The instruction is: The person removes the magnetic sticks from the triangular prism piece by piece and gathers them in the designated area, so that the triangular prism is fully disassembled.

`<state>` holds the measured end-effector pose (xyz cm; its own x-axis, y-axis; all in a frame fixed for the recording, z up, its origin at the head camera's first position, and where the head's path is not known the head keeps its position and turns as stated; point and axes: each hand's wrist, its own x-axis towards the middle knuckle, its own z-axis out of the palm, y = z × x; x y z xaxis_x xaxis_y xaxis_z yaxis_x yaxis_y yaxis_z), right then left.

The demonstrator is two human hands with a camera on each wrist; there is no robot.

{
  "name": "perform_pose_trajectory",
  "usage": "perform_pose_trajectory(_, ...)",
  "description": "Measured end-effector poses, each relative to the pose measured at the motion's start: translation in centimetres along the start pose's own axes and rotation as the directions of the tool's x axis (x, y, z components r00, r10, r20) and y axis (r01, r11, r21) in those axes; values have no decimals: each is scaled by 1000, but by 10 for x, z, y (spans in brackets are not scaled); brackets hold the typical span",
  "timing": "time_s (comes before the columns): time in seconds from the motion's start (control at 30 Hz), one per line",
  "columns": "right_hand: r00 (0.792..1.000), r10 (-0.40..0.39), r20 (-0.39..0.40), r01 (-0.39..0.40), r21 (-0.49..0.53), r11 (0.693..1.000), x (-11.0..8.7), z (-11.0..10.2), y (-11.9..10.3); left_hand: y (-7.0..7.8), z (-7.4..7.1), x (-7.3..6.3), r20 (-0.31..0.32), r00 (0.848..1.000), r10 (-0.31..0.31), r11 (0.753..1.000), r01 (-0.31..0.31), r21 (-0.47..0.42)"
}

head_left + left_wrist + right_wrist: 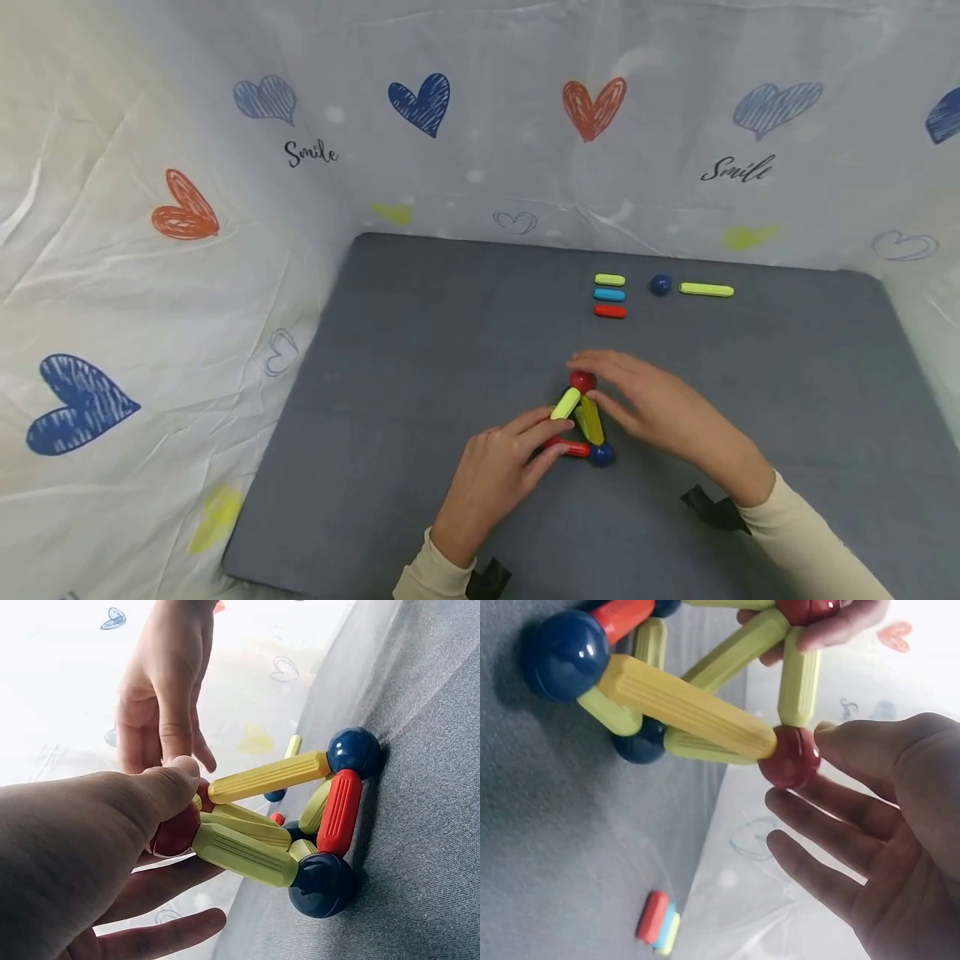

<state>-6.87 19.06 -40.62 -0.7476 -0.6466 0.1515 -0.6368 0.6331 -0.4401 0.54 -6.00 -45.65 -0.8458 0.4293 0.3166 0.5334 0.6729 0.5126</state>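
Note:
Both hands are at a small frame of magnetic sticks and balls standing on the grey mat. My left hand (491, 467) pinches one upper red ball (177, 831) between thumb and fingers. My right hand (663, 404) holds the other upper red ball (787, 757) between thumb and fingertips. A short lime stick (799, 679) joins these two balls. Below them, a long yellow stick (690, 705) slopes down to a blue ball (566, 656). At the base, a red stick (341, 810) links that ball to another blue ball (321, 885).
Beyond the hands, a short lime stick (610, 279), a light-blue stick (609, 295) and a red stick (611, 312) lie stacked in a column. Right of them are a loose blue ball (661, 285) and a longer lime stick (707, 290). A heart-printed sheet (495, 167) rises behind the mat (420, 333).

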Motion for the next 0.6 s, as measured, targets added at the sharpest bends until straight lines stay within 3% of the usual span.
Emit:
perform_pose_trajectory(0.37, 1000, -13, -12, 13, 12, 1000, -2, 12, 1, 0, 1, -1, -5, 1000, -4, 1000, 4, 0)
perform_pose_trajectory(0.6, 1000, 21, -20, -21, 12, 1000, -13, 11, -1, -1, 1, -2, -18, 999, -47, 999, 47, 1)
